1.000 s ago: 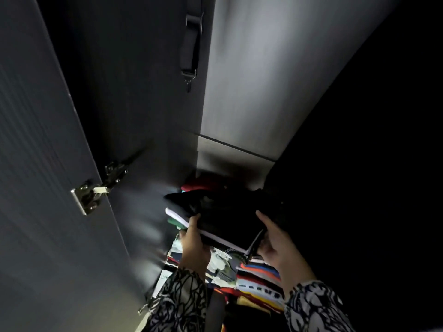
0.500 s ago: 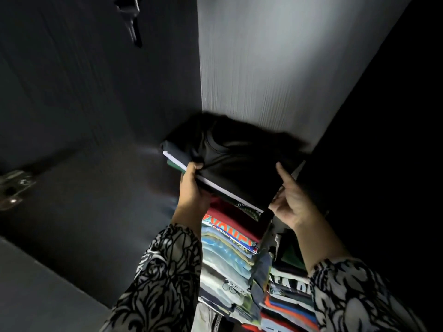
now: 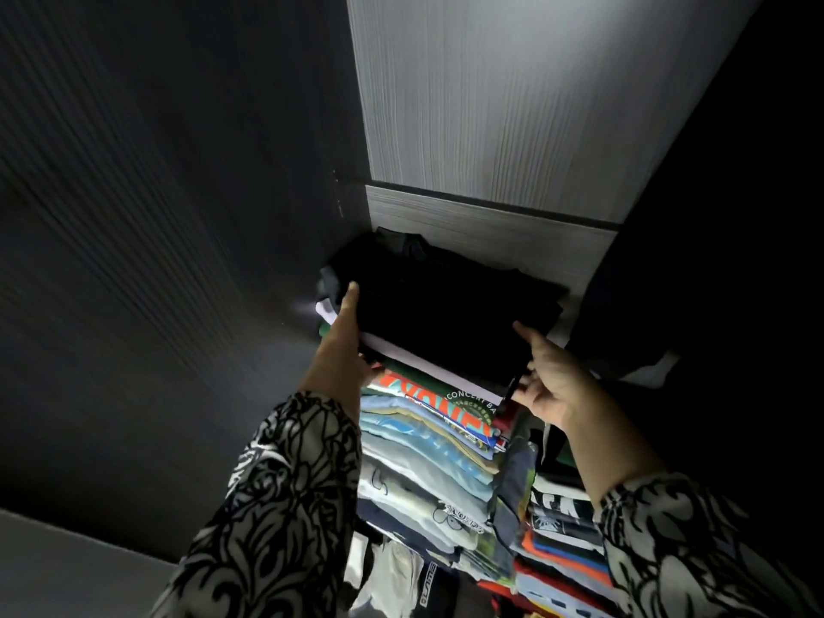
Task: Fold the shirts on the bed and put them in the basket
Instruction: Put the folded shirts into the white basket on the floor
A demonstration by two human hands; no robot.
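Note:
A small stack of folded shirts (image 3: 446, 314), black on top with white and green layers beneath, lies on a tall pile of folded colourful shirts (image 3: 428, 448) inside a dark wardrobe. My left hand (image 3: 343, 345) holds the stack's left edge, thumb along the side and fingers tucked underneath. At the stack's front right corner, my right hand (image 3: 548, 385) has its thumb against the black shirt and its fingers curled at the lower edge. No bed or basket is in view.
A grey shelf board (image 3: 490, 229) runs just above the stack, leaving little headroom. The wardrobe's dark side wall (image 3: 178, 260) stands on the left. A second pile of folded shirts (image 3: 566, 524) stands to the right, beside a dark unlit area.
The held stack has gone from tilted in the air to lying flat on the tall pile under the shelf. Both hands followed it inward. The view has shifted, so the hinge is out of sight.

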